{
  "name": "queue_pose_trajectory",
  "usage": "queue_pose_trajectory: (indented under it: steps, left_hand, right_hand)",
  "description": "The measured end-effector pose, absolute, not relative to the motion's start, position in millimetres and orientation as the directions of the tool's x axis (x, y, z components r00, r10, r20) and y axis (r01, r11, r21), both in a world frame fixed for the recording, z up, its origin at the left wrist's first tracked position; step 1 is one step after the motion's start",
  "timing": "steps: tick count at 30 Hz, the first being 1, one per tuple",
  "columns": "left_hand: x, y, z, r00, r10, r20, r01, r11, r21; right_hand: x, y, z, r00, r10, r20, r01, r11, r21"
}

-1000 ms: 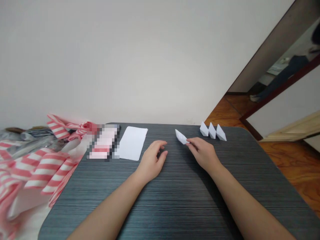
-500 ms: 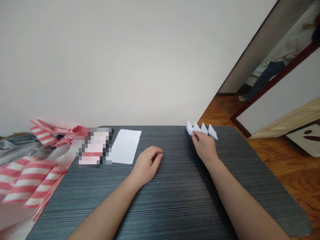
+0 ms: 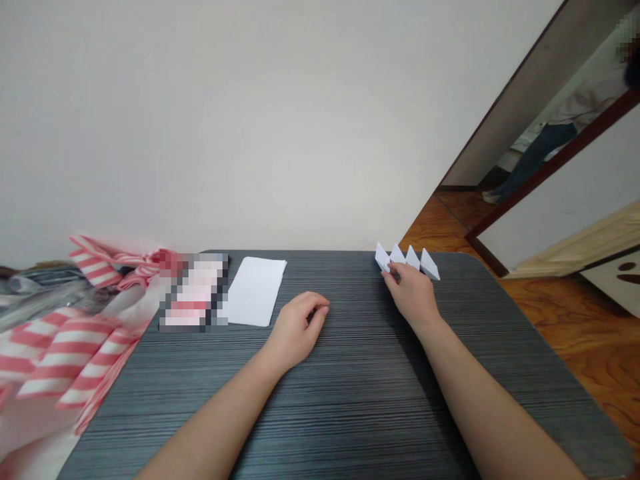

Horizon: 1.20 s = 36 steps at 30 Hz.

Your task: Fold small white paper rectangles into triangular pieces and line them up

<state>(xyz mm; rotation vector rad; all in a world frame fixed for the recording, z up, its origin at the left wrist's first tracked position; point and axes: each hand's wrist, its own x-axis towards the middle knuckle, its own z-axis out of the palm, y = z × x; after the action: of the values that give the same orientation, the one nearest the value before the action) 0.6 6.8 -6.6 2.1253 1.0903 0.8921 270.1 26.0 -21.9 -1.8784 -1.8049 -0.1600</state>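
Pinching leftmost folded paper shape (image 3: 381,256), at L end of row w/ 3 other folded shapes (image 3: 411,256) near far edge of dark table (image 3: 345,380), R of ctr, by its near end btwn thumb & fingers of R hand (image 3: 413,293). Holding L hand (image 3: 296,330) half-open, fingers curled & thumb tip near index tip, low by mid-table, nearest to white paper sheets (image 3: 253,293), just R of pixelated phone-like item (image 3: 195,288). Can also see striped cloth (image 3: 73,353) past table's L edge.

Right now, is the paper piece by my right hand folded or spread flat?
Folded: the paper piece by your right hand rises to a point with angled faces, unlike the flat white paper farther left.
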Motion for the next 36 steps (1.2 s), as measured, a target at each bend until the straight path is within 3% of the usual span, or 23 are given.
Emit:
queue_pose_trajectory:
  steps: [12,15,19,22,27,32,36]
  left_hand:
    - [0,7,-6,0.451,0.852,0.266,0.486,-0.484,0.727]
    - [-2,5,-6,0.434,0.855,0.283,0.510,-0.492,0.706]
    - [-8,4,-1,0.383,0.854,0.353,0.577,-0.519,0.630]
    - [-19,8,5,0.298,0.858,0.418,0.682,-0.498,0.535]
    - [-42,24,7,0.096,0.854,0.512,0.838,-0.347,0.420]
    - [-53,34,-8,0.023,0.916,0.400,0.944,-0.152,0.294]
    - [-55,37,-19,0.027,0.958,0.284,0.969,-0.095,0.229]
  right_hand:
    - [261,19,-11,0.117,0.878,0.465,0.945,0.046,-0.325]
    - [248,12,-6,-0.049,0.902,0.429,0.908,0.219,-0.358]
    - [231,6,-7,-0.342,0.906,0.248,0.816,0.418,-0.400]
    - [225,6,-11,-0.400,0.898,0.184,0.800,0.440,-0.407]
    - [227,9,-12,-0.373,0.906,0.199,0.788,0.423,-0.448]
    - [230,8,-10,-0.358,0.916,0.184,0.773,0.401,-0.492]
    - [230,8,-12,-0.344,0.920,0.186,0.774,0.390,-0.498]
